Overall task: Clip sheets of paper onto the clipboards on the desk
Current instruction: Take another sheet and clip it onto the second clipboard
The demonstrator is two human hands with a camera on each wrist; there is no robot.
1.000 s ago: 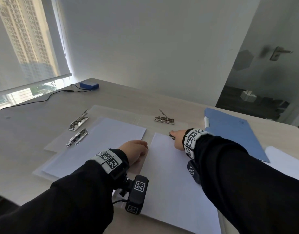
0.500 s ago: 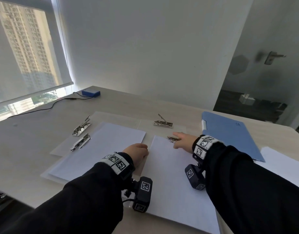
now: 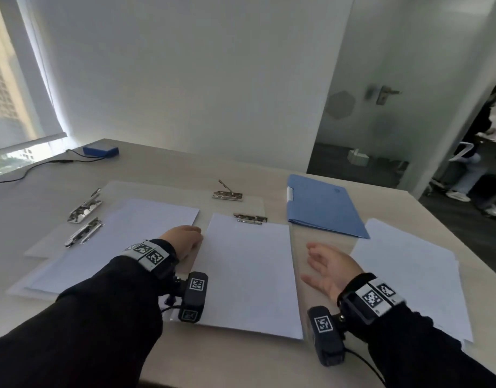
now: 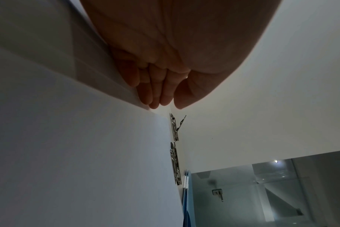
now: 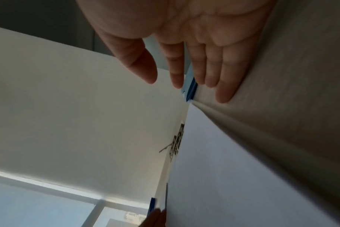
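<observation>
Here, the plain white sheet of paper (image 3: 249, 273) lies flat in front of me on its clipboard (image 3: 292, 236), its top edge tucked under the silver clip (image 3: 250, 218), whose lever lies flat. My left hand (image 3: 182, 240) rests at the sheet's left edge, fingers (image 4: 155, 93) loosely bent on the surface, its grip holding nothing. My right hand (image 3: 329, 268) hangs over the bare tabletop (image 3: 322, 242) just right of the clipboard, palm turned inward, grip wide and holding nothing. Behind sits another clipboard whose clip (image 3: 227, 193) has its lever raised. A second sheet (image 3: 123, 236) lies to the left beside two more clips (image 3: 84, 221). A blue folder (image 3: 322, 208) and a loose paper stack (image 3: 415, 275) lie to the right.
</observation>
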